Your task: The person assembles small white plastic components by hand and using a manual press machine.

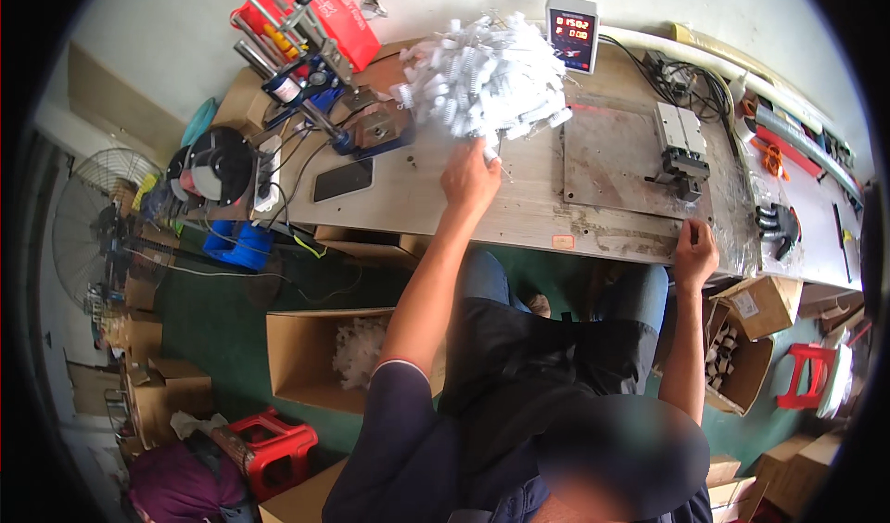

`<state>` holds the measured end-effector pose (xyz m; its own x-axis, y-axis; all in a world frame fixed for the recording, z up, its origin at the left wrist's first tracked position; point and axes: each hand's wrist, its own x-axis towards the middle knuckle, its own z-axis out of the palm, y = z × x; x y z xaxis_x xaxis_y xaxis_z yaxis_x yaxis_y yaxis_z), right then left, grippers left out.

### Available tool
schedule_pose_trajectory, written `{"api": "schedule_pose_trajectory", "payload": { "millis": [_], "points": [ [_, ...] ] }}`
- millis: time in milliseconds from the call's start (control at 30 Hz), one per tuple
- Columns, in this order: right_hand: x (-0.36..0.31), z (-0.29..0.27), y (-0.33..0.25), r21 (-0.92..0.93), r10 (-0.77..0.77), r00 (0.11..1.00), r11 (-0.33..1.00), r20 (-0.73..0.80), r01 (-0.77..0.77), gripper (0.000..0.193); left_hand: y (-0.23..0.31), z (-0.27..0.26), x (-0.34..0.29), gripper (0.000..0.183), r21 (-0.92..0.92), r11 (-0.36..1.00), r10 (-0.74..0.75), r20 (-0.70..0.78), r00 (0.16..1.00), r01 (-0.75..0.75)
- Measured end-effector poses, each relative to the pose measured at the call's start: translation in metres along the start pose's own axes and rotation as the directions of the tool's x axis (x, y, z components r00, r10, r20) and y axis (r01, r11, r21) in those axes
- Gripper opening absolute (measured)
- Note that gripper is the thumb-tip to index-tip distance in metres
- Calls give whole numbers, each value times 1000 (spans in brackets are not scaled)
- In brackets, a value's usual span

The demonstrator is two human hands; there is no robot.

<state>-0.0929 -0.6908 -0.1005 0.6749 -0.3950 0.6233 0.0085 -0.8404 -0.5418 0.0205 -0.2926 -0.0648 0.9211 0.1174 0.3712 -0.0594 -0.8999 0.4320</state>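
Observation:
My left hand (471, 178) reaches to the near edge of a large heap of small white ribbed plastic pieces (491, 73). Its fingers are closed on one white plastic piece (491, 153), just in front of the heap. At the table's front edge, my right hand (695, 252) is curled with its fingertips together; what it holds, if anything, is hidden. Just beyond it stands a small white and black pneumatic fixture (681, 152), on a flat metal plate (607, 166). My right hand is apart from the fixture.
A phone (344, 180) and a lever press (301, 82) are on the table's left. Behind the plate stands a counter box (571, 33) with red digits. A black-and-white glove (777, 230) lies at right. Open cardboard boxes (301, 356) and a fan (102, 222) surround the table.

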Motion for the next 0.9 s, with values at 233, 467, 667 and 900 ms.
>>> {"api": "schedule_pose_trajectory", "payload": {
  "millis": [233, 467, 667, 900],
  "points": [
    [-4, 10, 6, -10, -15, 1000, 1000, -7, 15, 8, 27, 11, 3, 53, -19, 991, -133, 39, 990, 133],
    [-7, 8, 12, -47, -49, 999, 998, 20, 50, 12, 26, 31, 5, 46, -124, 978, -181, -83, 980, 170],
    [-10, 24, -24, 73, -8, 985, 997, 170, -5, 12, -12, 16, -14, 33, -385, 921, -28, -212, 977, -57],
    [-16, 47, -98, 221, -172, 938, 969, 300, 107, 5, -89, -32, 2, 34, -149, 988, -40, -488, 872, -38]
  ]
}}
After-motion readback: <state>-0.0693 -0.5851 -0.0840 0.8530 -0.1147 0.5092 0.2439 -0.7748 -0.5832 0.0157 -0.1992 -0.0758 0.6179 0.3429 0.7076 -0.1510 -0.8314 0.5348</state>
